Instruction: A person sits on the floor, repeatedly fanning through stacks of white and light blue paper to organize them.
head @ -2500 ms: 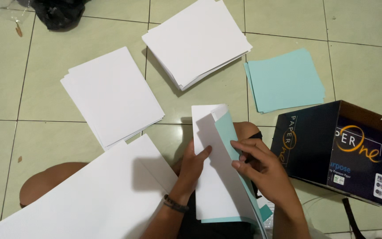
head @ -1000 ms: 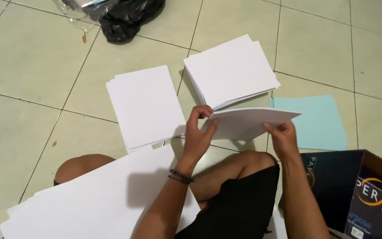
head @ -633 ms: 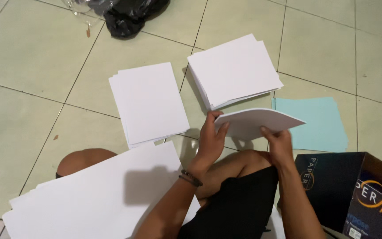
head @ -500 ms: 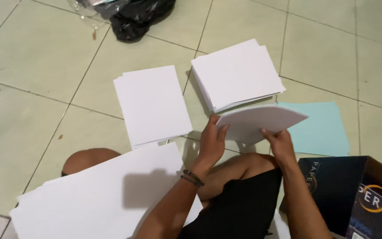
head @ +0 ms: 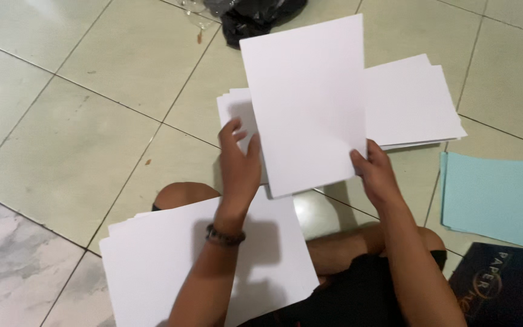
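Observation:
My right hand [head: 378,175] pinches the lower right corner of a white sheet [head: 310,103] and holds it up flat, facing the camera. To the left of the sheet's lower left edge is my left hand [head: 238,163], fingers apart and holding nothing; it wears a dark wrist band. Under that hand a small white paper stack [head: 232,110] lies on the floor, mostly hidden by the raised sheet. A second white stack [head: 416,103] lies behind the sheet to the right.
A pile of large white sheets [head: 164,260] rests over my left knee. Light blue paper [head: 497,197] lies on the tiles at the right, with a dark cardboard box [head: 506,290] in front of it. A black plastic bag [head: 255,15] sits at the top edge.
The paper that both hands held low and curved is now a flat sheet lifted toward the camera. My left hand has let go and spread open. The view has moved closer.

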